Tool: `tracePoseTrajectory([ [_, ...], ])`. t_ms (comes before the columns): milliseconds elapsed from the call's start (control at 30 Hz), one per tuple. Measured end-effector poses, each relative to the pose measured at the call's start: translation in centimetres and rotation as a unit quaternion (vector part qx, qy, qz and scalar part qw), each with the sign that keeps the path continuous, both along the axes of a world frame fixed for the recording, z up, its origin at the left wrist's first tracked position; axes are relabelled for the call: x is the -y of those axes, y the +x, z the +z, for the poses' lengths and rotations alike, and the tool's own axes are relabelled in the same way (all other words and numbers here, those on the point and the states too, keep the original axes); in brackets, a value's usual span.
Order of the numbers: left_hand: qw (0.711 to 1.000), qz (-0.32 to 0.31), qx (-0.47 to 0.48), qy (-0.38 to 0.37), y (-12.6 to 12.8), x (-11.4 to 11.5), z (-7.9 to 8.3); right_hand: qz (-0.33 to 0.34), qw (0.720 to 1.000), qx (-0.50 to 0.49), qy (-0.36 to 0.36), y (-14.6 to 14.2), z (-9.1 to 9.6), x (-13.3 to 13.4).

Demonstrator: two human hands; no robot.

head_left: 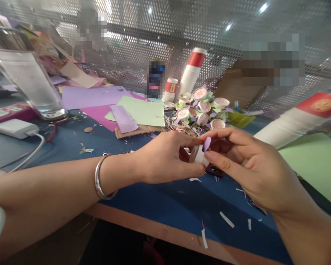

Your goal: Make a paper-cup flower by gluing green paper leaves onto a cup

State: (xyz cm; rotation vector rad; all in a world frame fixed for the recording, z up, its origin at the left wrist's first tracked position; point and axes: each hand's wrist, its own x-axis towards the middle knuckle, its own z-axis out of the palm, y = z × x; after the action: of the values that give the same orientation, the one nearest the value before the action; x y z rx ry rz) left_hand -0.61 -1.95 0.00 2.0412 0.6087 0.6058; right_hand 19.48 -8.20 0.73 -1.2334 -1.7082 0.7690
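Observation:
My left hand (165,158), with a silver bangle at the wrist, grips a small cut-down white paper cup (199,155) between thumb and fingers above the table's front half. My right hand (245,162) meets it from the other side, its fingers closed round a small purple paper piece (207,142) at the cup's rim. The fingers hide part of both. Just below the hands lies a dark red object (215,170), mostly covered. Behind them sits a cluster of paper-cup flowers (204,107) with purple and green paper petals.
Stacked paper cups (193,71) stand at the back; another stack (289,123) leans at right beside green paper (317,158). Coloured sheets (93,96) lie back left, near a glass of water (38,81) and a charger (16,128) with its cable. Paper scraps (226,219) litter the blue tabletop.

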Motion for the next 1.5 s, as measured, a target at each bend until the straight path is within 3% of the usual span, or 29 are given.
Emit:
tracePoseTrajectory([
  [300, 0.999, -0.003, 0.027, 0.029, 0.0, -0.1, 0.1, -0.017, 1.0, -0.014, -0.01, 0.0, 0.2, 0.2],
  [533, 0.998, 0.01, 0.026, 0.058, -0.1, 0.0, 0.4, -0.046, 0.997, 0.048, 0.042, 0.1, 0.2, 0.3],
  [767, 1.0, -0.025, 0.009, 0.0, -0.4, -0.5, 0.4, -0.033, 0.995, 0.061, 0.072, 0.5, 0.3, 0.0],
  [1033, 0.997, -0.046, 0.011, -0.058, -0.2, -0.9, 0.3, -0.018, 0.998, 0.036, 0.046, 0.5, 0.5, 0.1],
  [1500, 0.995, -0.073, 0.017, -0.066, -0.1, -1.1, 0.2, -0.011, 0.997, 0.055, 0.055, 0.7, 0.4, 0.2],
])
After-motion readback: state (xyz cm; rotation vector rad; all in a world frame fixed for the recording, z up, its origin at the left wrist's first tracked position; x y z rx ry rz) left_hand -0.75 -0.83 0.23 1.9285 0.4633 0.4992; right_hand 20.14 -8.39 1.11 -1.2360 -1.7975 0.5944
